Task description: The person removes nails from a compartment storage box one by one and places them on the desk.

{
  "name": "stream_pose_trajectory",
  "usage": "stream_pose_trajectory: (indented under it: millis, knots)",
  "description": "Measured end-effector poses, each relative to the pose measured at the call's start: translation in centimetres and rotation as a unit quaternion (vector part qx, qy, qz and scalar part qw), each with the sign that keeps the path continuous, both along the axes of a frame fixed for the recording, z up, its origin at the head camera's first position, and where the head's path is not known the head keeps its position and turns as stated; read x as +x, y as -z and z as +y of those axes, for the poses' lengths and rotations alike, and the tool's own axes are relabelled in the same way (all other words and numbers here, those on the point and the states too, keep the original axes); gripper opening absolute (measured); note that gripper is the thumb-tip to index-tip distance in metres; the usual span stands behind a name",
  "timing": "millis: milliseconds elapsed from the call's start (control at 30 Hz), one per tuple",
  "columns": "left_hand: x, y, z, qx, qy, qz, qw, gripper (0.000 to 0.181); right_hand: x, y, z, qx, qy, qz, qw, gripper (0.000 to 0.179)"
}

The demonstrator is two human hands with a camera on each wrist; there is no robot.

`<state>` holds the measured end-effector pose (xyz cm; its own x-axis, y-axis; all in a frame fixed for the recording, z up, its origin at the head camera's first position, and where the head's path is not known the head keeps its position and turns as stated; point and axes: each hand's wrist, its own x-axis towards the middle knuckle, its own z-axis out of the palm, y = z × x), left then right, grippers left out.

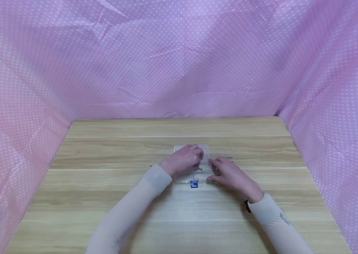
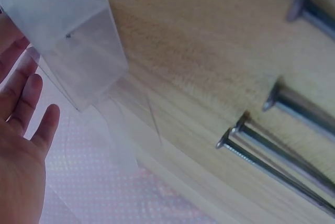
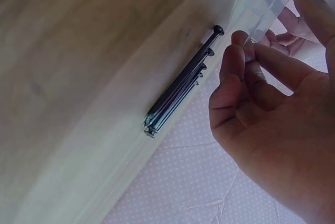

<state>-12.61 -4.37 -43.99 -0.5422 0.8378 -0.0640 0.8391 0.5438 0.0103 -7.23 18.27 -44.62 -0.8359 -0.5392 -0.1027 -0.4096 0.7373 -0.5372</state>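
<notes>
A clear plastic box (image 1: 205, 173) lies near the middle of the table. My left hand (image 1: 183, 160) is over it with bent fingers. A small metal nail (image 1: 200, 169) shows at those fingertips, most of its length hidden. In the left wrist view, part of the left hand (image 2: 21, 130) is beside the box (image 2: 89, 51), its thumb out of sight. My right hand (image 1: 231, 174) grips the right side of the box between thumb and fingers. In the right wrist view, the right hand (image 3: 277, 98) holds the box's clear edge (image 3: 267, 4).
Several nails (image 2: 303, 111) lie on the table beyond the box in the left wrist view. More nails (image 3: 180, 82) lie side by side near the right hand. A blue label (image 1: 194, 184) is at the box's front edge. Pink dotted cloth (image 1: 179, 70) surrounds the wooden table (image 1: 118, 141).
</notes>
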Motion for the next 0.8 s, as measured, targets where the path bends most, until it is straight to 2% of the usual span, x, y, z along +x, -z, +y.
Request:
stream_pose_trajectory:
  millis: [233, 533, 800]
  knots:
    - [-0.32, -0.17, -0.07, 0.005, 0.003, -0.014, 0.9999, 0.009, -0.01, -0.08, -0.04, -0.002, 0.0, -0.002, 1.0, 0.075]
    - [-0.34, -0.46, -0.02, -0.006, -0.001, -0.016, 0.9998, 0.013, -0.06, -0.03, -0.07, -0.004, 0.0, -0.001, 1.0, 0.072]
    - [-0.33, -0.32, -0.34, 0.017, -0.004, -0.042, 0.999, 0.01, -0.1, 0.01, -0.08, -0.004, 0.001, -0.003, 1.0, 0.071]
